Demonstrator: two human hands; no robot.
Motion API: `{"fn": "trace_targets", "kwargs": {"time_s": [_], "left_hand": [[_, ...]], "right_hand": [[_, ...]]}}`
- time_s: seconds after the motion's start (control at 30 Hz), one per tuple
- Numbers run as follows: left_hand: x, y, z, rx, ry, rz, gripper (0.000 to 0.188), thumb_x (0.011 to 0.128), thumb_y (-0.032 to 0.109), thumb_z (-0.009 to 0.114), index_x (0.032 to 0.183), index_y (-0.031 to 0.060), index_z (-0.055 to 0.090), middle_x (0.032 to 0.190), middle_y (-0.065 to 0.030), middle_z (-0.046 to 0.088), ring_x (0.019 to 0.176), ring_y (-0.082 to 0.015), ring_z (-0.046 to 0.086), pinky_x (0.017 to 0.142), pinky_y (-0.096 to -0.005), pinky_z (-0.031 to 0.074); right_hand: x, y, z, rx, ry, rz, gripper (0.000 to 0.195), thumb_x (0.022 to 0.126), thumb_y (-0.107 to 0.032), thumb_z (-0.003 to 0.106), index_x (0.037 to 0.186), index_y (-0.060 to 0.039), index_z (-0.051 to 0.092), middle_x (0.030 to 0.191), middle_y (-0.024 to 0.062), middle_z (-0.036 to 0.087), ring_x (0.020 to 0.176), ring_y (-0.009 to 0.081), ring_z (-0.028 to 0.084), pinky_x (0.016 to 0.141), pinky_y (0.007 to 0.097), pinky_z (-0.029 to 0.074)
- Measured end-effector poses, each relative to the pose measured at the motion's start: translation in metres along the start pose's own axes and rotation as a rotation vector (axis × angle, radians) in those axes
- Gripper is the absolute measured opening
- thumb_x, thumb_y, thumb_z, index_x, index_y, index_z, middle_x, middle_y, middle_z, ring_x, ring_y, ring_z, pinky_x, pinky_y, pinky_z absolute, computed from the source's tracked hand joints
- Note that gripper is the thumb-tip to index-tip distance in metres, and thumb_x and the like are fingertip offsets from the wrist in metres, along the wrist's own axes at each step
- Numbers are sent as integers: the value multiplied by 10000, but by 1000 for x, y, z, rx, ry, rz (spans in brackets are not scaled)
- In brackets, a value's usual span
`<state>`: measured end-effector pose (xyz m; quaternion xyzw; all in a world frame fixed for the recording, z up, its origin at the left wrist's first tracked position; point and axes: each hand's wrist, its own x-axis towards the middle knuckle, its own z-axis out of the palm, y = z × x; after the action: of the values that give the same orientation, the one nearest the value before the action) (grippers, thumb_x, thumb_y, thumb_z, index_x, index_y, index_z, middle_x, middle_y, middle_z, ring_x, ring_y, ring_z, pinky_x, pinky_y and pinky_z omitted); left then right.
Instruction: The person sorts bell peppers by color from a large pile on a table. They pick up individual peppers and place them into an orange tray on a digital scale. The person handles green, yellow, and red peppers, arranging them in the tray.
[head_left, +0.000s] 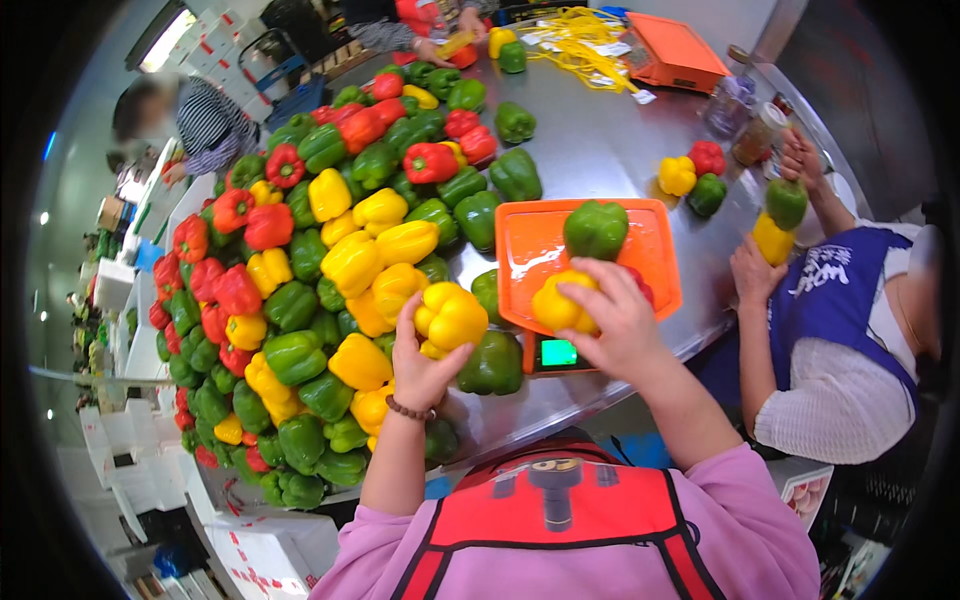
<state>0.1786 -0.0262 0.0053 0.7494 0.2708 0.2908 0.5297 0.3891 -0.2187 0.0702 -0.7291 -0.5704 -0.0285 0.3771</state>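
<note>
My left hand (426, 367), with a beaded bracelet at the wrist, holds a yellow bell pepper (450, 316) beside the big pile. My right hand (619, 319) has its fingers around another yellow bell pepper (556, 301) on the orange tray (517, 225) of a digital scale. Behind that pepper on the tray lies a green bell pepper (596, 229); a red bell pepper (637, 285) is mostly hidden by my right hand. The scale's display (559, 352) glows green. Left of the scale, a large green bell pepper (491, 363) rests on the metal table.
Mixed bell peppers (300, 300) are heaped at left. A co-worker in a blue apron (832, 300) at right holds a green and a yellow pepper near three loose ones. Yellow straps (592, 45) and an orange scale (675, 52) lie at the back, where another person's hands work.
</note>
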Motion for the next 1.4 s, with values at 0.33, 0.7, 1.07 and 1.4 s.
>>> {"fn": "trace_targets", "kwargs": {"time_s": [0.33, 0.7, 1.07, 1.4], "left_hand": [[-104, 9, -27, 657, -464, 74, 751, 631, 230, 842, 1292, 82, 516, 1271, -116, 572, 1185, -306, 558, 1061, -463, 393], [-135, -26, 2, 964, -282, 55, 671, 713, 277, 776, 1303, 97, 510, 1290, -97, 559, 1206, -252, 541, 1073, -434, 376], [-130, -12, -21, 897, -235, 218, 612, 723, 241, 766, 1269, 77, 543, 1278, -106, 562, 1219, -282, 519, 1036, -401, 416], [-33, -36, -6, 1382, -224, 64, 390, 883, 153, 521, 1272, 140, 543, 1262, -129, 575, 1153, -312, 544, 977, -499, 420]], "right_hand": [[24, 7, 22, -52, -142, 59, 537, 659, -133, 823, 1155, -71, 627, 1288, 150, 536, 1167, 355, 525, 983, 427, 463], [28, -36, 92, 133, -303, -162, 529, 663, -152, 828, 1145, -81, 620, 1271, 156, 532, 1151, 367, 529, 953, 433, 481], [24, -30, 99, 140, -274, -116, 542, 671, -145, 827, 1163, -65, 616, 1283, 171, 526, 1164, 376, 521, 978, 439, 463], [16, -30, 91, 108, -263, -60, 533, 684, -174, 825, 1165, -64, 621, 1286, 171, 534, 1170, 374, 520, 980, 439, 462]]}}
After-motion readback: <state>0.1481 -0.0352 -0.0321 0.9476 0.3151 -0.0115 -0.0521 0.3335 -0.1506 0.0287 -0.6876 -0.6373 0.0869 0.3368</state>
